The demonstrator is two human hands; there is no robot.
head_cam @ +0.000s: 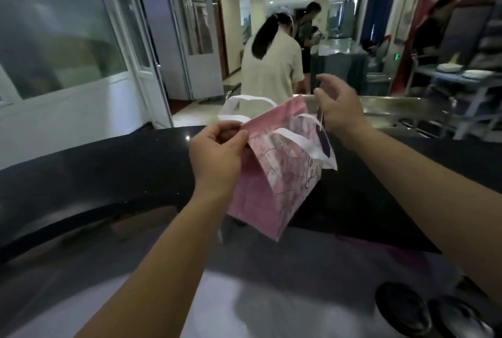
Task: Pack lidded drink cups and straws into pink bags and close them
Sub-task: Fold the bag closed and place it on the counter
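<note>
Hands apart: my left hand [217, 147] pinches the top edge of the pink bag [274, 180]; my right hand [336, 112] is curled beside the rim, grip unclear. Bag hangs above the dark surface [108, 169]. Judged light, thin and easily creased; lift by the white handles [312, 149].

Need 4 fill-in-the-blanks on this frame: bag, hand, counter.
1. The bag is ___.
2. Its handles are ___.
3. The ___ hand pinches the bag's top edge.
4. The counter behind the bag is ___.
Missing words: pink; white; left; black.
</note>
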